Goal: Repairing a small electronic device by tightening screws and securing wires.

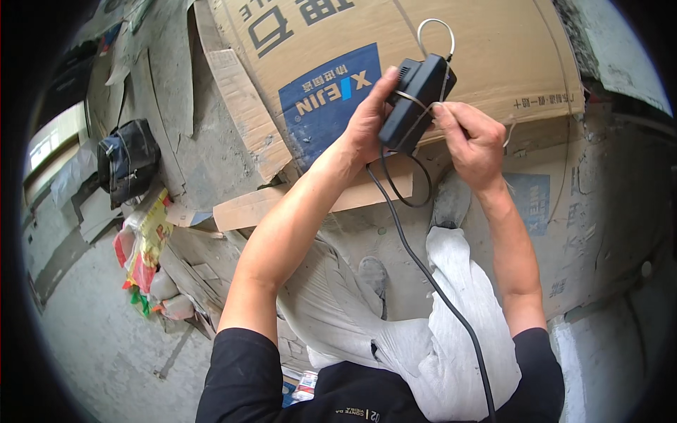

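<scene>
My left hand [365, 128] is wrapped round a black box-shaped electronic device [417, 106], held tilted above the cardboard. It looks like two black blocks side by side, with a thin pale cord [412, 100] across them. The fingertips of my right hand [476, 144] pinch that cord at the device's right edge. A white cable [452, 37] loops from the upper end of the device. From its lower end a black cable [451, 304] curls, then runs down over my trouser leg. The fingers behind the device are hidden.
A printed cardboard sheet [508, 63] lies under my hands, with torn cardboard strips [247, 113] to its left. Farther left are a dark bag [129, 161] and colourful plastic packaging [149, 236]. My shoes stand on dusty cardboard [409, 282] below.
</scene>
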`<state>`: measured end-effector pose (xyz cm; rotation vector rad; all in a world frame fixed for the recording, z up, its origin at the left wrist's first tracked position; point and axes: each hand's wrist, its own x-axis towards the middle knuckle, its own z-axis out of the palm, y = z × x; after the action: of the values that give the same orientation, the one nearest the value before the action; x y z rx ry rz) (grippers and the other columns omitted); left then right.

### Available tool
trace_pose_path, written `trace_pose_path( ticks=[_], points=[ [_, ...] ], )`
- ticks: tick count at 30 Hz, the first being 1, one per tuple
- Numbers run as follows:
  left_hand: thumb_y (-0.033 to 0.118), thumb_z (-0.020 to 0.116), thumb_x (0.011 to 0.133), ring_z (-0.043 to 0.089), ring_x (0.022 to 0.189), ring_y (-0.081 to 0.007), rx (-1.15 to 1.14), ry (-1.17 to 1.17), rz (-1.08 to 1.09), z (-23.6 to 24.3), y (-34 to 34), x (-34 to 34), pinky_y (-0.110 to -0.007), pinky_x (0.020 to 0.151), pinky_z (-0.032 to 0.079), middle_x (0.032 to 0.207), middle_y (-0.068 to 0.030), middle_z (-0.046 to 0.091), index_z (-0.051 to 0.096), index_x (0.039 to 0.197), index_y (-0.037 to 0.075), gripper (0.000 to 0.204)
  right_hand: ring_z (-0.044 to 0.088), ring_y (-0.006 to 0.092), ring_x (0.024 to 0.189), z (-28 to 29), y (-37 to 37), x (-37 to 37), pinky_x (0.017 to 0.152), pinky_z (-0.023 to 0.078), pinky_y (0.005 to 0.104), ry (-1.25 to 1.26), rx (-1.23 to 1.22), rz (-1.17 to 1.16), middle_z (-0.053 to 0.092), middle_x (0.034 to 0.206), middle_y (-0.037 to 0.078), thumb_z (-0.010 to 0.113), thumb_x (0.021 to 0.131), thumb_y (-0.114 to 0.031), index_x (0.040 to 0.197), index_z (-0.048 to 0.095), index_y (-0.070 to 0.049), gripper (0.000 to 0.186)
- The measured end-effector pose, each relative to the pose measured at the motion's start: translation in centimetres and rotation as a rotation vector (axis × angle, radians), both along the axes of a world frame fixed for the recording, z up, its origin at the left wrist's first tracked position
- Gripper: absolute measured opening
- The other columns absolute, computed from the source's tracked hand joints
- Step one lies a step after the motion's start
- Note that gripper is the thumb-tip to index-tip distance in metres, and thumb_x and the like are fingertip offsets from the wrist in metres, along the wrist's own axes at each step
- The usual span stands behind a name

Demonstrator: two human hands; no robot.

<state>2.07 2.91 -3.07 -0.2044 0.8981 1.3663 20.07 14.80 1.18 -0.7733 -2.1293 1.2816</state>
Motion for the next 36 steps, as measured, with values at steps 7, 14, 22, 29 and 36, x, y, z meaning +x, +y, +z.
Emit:
trace_pose_path(
  ticks=[7,14,22,29,36],
  points=[
    [0.057,0.070,0.113,0.087,0.110,-0.0271,0.108,0.126,-0.021,-0.9,0.4,0.6,-0.038,0.087,0.073,0.123,-0.0177,0.087,0.070,0.151,0.000,0.069,0.053,0.0081,0.068,-1.7,-0.1,0.6,0.061,0.042,0.0302,-0.009,-0.248,-0.125,0.073,0.078,0.005,0.080,0.114,-0.018,0.110,0.087,0.001,0.021],
    [0.054,0.071,0.114,0.085,0.115,-0.0248,0.145,0.111,0.068,-0.4,0.3,1.7,-0.039,0.090,0.072,0.129,-0.0162,0.085,0.071,0.151,0.001,0.064,0.054,0.0089,0.065,-1.1,-0.5,0.2,0.059,0.043,0.0321,-0.040,-0.109,-0.194,0.073,0.076,0.004,0.079,0.115,-0.020,0.110,0.087,0.000,0.022],
    [0.031,0.084,0.111,0.082,0.122,-0.0290,0.160,0.046,0.030,-0.2,0.0,1.7,-0.047,0.105,0.072,0.135,-0.0184,0.077,0.053,0.154,0.006,0.058,0.066,0.0080,0.070,-3.2,0.5,-0.3,0.063,0.051,0.0317,-0.072,-0.274,-0.191,0.079,0.079,0.004,0.077,0.117,-0.029,0.111,0.088,0.001,0.032],
    [0.051,0.066,0.120,0.084,0.119,-0.0289,0.120,-0.047,0.107,0.1,0.2,2.8,-0.043,0.109,0.070,0.137,-0.0195,0.081,0.063,0.157,0.000,0.063,0.071,0.0091,0.074,-5.5,0.7,-0.9,0.067,0.053,0.0281,-0.024,-0.439,-0.274,0.081,0.081,0.004,0.077,0.117,-0.029,0.111,0.089,0.000,0.033],
    [0.030,0.066,0.121,0.074,0.138,-0.0364,0.302,-0.115,0.127,0.8,-0.2,2.4,-0.056,0.118,0.066,0.160,-0.0192,0.061,0.028,0.177,0.021,0.068,0.069,0.0082,0.082,-5.6,1.3,-0.8,0.072,0.054,0.0283,0.051,-0.545,-0.309,0.083,0.089,0.003,0.076,0.118,-0.026,0.113,0.089,0.005,0.034]
  ],
)
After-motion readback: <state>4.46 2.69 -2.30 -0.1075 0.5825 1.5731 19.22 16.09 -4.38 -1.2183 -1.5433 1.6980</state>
